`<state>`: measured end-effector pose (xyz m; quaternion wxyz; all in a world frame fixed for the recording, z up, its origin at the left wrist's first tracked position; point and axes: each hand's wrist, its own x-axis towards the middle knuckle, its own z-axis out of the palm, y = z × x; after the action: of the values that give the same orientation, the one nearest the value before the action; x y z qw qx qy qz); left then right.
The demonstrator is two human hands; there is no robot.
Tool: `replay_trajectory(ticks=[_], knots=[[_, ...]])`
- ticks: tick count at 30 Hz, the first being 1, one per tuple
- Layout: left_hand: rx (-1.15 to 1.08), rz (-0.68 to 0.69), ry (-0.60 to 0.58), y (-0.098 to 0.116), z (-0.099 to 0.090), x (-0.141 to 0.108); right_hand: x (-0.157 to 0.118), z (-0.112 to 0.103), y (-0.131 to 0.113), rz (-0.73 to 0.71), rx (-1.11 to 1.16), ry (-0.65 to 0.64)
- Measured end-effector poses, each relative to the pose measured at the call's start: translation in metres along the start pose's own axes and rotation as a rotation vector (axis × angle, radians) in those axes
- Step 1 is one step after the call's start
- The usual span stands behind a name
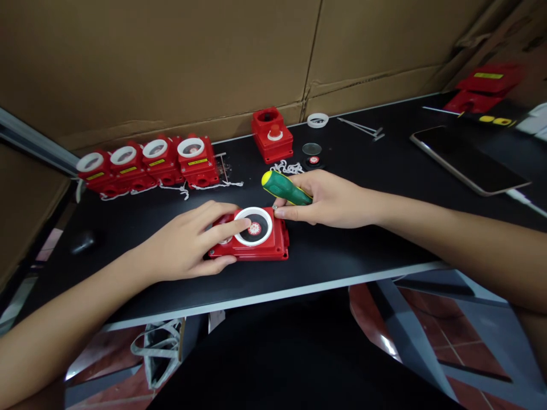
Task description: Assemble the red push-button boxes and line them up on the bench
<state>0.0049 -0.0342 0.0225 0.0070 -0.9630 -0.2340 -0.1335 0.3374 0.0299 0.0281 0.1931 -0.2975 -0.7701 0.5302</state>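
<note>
A red box (277, 246) with a white ring (268, 234) around a black disc lies flat near the table's front edge. My left hand (196, 239) wraps over its left end, the index finger resting on the disc beside a small red-and-white emblem (255, 229). At the box's upper right corner, the thumb and index finger of my right hand (325, 199) pinch a small metal screw (275, 208). The same hand holds a green and yellow screwdriver (284, 188) against its palm, handle end pointing up and left.
Several red boxes (199, 165) with white rings and cords line the back left. Another red box (273, 139), a loose white ring (317, 121), a clear disc (311, 148) and white cord (287, 167) lie behind my hands. A phone (468, 159) is at right, a black mouse-like object (82, 242) at left.
</note>
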Motion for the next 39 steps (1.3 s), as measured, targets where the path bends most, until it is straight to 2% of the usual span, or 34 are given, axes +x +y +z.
replay_trajectory(ticks=[12, 17, 19, 23, 28, 31, 35, 39], knots=[[0.015, 0.005, -0.023, -0.002, -0.002, -0.002, -0.001, -0.001, 0.005, -0.047, -0.035, 0.027], [0.001, -0.009, -0.043, -0.002, -0.002, -0.002, -0.004, -0.009, 0.003, -0.191, -0.262, 0.035], [-0.005, -0.017, -0.046, -0.002, -0.002, -0.003, -0.006, -0.014, 0.002, -0.207, -0.376, 0.03], [-0.012, -0.013, -0.03, -0.003, -0.002, -0.004, -0.007, -0.022, 0.001, -0.205, -0.507, 0.15], [0.009, 0.007, -0.026, -0.002, -0.002, -0.002, -0.011, -0.02, -0.007, -0.311, -0.399, 0.406], [-0.006, 0.008, -0.027, -0.002, -0.002, -0.003, -0.014, -0.012, -0.013, -0.291, -0.182, 0.525], [-0.03, -0.01, -0.025, -0.003, -0.001, -0.003, -0.015, -0.002, -0.02, -0.34, 0.159, 0.509], [-0.024, -0.011, -0.027, -0.002, -0.002, -0.003, -0.015, -0.001, -0.022, -0.387, 0.222, 0.435]])
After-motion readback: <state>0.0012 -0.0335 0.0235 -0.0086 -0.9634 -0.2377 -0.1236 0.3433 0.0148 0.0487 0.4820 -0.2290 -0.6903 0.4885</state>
